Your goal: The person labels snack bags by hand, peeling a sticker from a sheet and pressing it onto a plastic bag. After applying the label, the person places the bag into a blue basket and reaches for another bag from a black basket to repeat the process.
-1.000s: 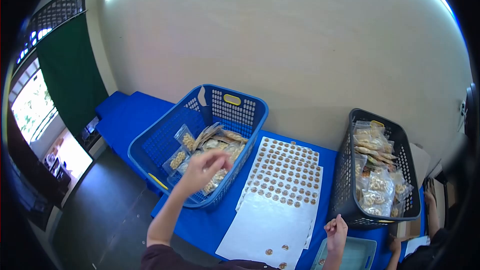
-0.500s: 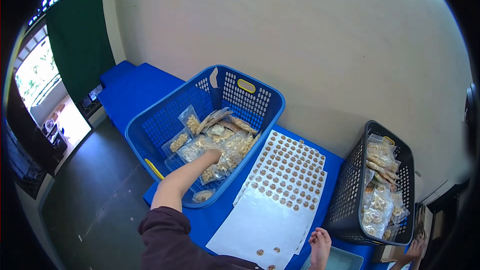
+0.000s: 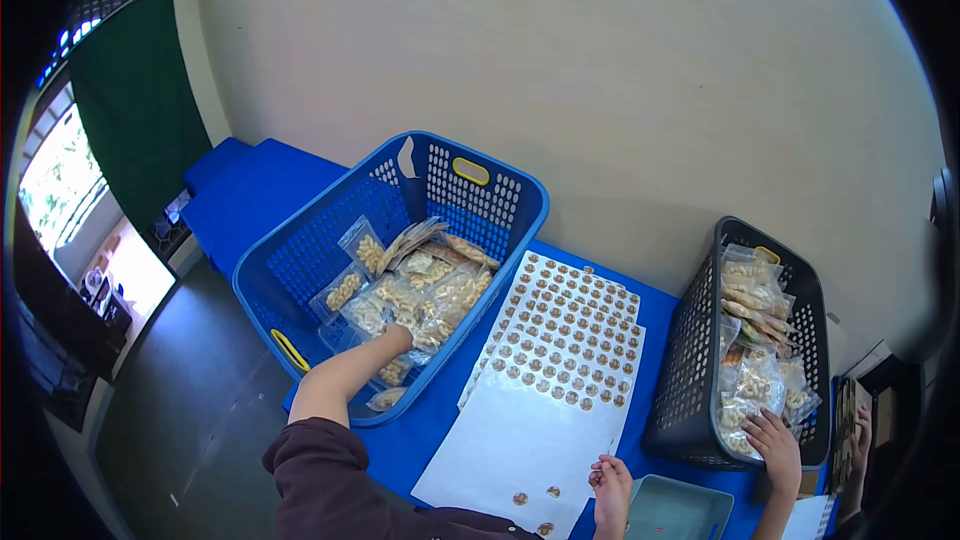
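Far left, a green curtain [image 3: 135, 110] hangs by the window; below it the blue table [image 3: 255, 195] runs along the plain wall.

On the table's left part stands the blue basket [image 3: 300, 275], slotted walls, yellow handle insets; clear snack packets [image 3: 425, 285] lie heaped in its right half, with one loose packet [image 3: 385, 399] at the near wall.

The person's left hand [image 3: 393, 340] reaches down among the packets near the basket's near-right wall, sleeve dark maroon; fingers are buried in the heap, so whether they have closed on a packet cannot be told.

Judgement: the step looks like taking one packet out; best done by pinching a single bag at its sealed top edge, lifting straight up clear of the rim, so that neighbours do not drag along or snag in the wall slots.

Just right of the basket, sticker sheets [image 3: 560, 340] lie fanned and overlapping; round brown stickers fill the far part, while the near part is bare backing with a few stickers left.

The right hand [image 3: 610, 485] rests at the near right corner of the sheets, fingers curled loosely; nothing is clearly visible in it; a teal tray [image 3: 690, 512] sits just beside it.

Further right, a black basket [image 3: 690, 390] holds more packets; another person's hand [image 3: 775, 445] rests on its near rim.
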`<control>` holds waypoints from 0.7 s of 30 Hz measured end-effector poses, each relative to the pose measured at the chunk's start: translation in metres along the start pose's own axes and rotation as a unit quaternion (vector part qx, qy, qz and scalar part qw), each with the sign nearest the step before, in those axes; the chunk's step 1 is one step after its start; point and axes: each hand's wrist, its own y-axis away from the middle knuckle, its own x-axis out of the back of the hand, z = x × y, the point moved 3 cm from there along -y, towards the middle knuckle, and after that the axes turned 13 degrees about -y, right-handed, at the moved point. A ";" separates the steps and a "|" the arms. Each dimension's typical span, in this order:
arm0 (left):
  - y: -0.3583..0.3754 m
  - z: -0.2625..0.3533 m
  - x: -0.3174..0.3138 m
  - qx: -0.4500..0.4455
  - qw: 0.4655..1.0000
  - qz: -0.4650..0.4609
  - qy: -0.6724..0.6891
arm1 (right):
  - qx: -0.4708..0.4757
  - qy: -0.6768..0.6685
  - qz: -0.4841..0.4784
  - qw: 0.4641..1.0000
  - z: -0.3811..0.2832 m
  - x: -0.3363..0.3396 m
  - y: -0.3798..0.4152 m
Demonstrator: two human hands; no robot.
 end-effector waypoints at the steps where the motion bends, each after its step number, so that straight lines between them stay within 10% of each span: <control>1: 0.007 -0.007 0.016 -0.009 0.998 -0.037 0.047 | 0.002 0.004 -0.002 1.000 0.001 0.001 -0.001; 3: 0.015 -0.029 0.058 -0.028 0.984 -0.110 0.140 | 0.006 0.006 -0.002 1.000 -0.001 0.003 -0.001; 7: 0.073 -0.085 0.156 0.011 0.874 0.134 0.466 | 0.009 0.011 0.000 1.000 -0.003 0.007 0.001; 13: 0.201 -0.080 0.250 -0.057 0.686 0.449 0.570 | -0.011 0.026 -0.055 0.998 0.002 0.009 0.006; 17: 0.259 0.001 0.271 -0.189 0.455 0.383 0.781 | -0.018 0.125 -0.235 0.964 0.009 -0.017 0.020; 21: 0.259 0.109 0.253 -0.241 0.401 0.253 0.846 | 0.001 0.209 -0.327 0.922 0.008 -0.060 0.046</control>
